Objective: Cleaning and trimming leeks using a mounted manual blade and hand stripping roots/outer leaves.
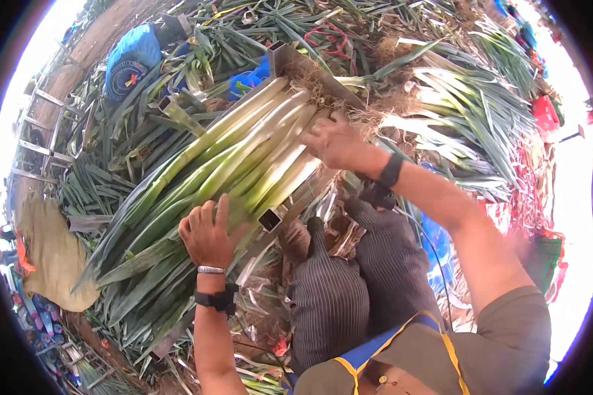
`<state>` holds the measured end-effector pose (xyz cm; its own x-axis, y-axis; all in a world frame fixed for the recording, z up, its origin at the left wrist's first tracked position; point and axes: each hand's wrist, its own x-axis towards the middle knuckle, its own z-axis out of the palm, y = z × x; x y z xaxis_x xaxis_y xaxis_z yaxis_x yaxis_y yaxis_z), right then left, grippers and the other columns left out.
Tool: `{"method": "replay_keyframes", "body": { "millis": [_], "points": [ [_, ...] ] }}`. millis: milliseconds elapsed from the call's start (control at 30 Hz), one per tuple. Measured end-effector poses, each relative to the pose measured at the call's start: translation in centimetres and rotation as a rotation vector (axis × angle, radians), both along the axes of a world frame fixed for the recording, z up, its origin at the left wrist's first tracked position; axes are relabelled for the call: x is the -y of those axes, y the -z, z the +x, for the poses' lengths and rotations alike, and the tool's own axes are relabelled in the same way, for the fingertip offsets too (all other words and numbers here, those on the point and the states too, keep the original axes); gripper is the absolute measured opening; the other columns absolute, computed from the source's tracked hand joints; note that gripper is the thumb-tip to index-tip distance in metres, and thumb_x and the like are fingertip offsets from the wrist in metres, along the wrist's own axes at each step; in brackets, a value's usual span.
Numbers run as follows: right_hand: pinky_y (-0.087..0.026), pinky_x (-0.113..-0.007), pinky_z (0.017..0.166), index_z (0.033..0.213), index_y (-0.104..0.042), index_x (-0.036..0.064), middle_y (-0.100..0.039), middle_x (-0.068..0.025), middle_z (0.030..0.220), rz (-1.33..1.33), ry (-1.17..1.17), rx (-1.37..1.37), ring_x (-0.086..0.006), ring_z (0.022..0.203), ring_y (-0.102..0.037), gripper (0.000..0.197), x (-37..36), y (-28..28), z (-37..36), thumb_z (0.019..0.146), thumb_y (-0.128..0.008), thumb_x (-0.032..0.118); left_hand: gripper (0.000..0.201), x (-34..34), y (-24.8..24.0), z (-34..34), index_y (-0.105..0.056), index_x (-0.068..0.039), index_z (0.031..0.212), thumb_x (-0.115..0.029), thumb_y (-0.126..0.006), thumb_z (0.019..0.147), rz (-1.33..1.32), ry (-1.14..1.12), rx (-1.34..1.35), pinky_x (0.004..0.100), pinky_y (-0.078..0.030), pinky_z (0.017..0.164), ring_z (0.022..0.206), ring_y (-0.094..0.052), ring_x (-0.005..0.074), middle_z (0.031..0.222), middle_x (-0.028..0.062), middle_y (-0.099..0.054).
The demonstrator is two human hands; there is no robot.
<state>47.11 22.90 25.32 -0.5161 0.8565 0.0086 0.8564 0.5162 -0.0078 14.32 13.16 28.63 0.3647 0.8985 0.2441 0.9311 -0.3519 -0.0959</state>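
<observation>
Several long leeks (244,145) lie side by side in a metal frame (286,59), roots against its upright end plate and green leaves toward the lower left. My left hand (207,234) is open over the leaves, fingers spread. Across the white stalks near the roots, my right hand (339,141) rests with bent fingers apart, touching the stalks; its fingertips are partly hidden. A square tube end (270,218) of the frame juts out between my hands.
More leeks (454,118) with roots are piled at the right. Loose green leaves (237,39) cover the ground beyond the frame. A blue bag (133,59) lies far left, above a tan sack (53,250). My knees (333,296) are close to the frame.
</observation>
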Motion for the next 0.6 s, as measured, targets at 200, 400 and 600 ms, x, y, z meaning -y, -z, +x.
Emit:
{"method": "replay_keyframes", "body": {
  "millis": [200, 400, 600],
  "points": [
    [-0.037, -0.042, 0.091, 0.107, -0.062, 0.0188, -0.062, -0.0001, 0.087, 0.209, -0.370, 0.266, -0.0195, 0.100, -0.056, 0.025, -1.7, -0.9, 3.5, 0.083, -0.059, 0.026, 0.068, -0.3, 0.1, -0.4, -0.059, -0.022, 0.127, -0.060, -0.068, 0.072, 0.064, 0.026, 0.010, 0.0444, -0.036, 0.093, 0.105, -0.051, 0.0234, 0.110, 0.0008, -0.057],
    [-0.037, -0.038, 0.092, 0.076, -0.071, 0.0188, -0.062, 0.0032, 0.085, -0.025, -0.272, 0.595, -0.0176, 0.095, -0.055, 0.011, -3.0, -5.7, 3.5, 0.077, -0.061, 0.023, 0.067, 0.0, 0.7, -0.9, -0.059, -0.022, 0.127, -0.061, -0.068, 0.073, 0.067, 0.012, 0.027, 0.0437, -0.036, 0.093, 0.105, -0.051, 0.0228, 0.110, 0.0002, -0.057],
    [-0.040, -0.037, 0.086, 0.064, -0.069, 0.0155, -0.060, 0.0000, 0.092, 0.064, -0.325, 0.475, -0.0190, 0.097, -0.054, 0.015, -5.6, -9.2, 5.6, 0.074, -0.063, 0.026, 0.067, 0.0, 1.0, -0.7, -0.059, -0.023, 0.127, -0.063, -0.066, 0.074, 0.074, -0.003, 0.015, 0.0444, -0.036, 0.095, 0.107, -0.051, 0.0228, 0.112, -0.0001, -0.057]
  ]
}}
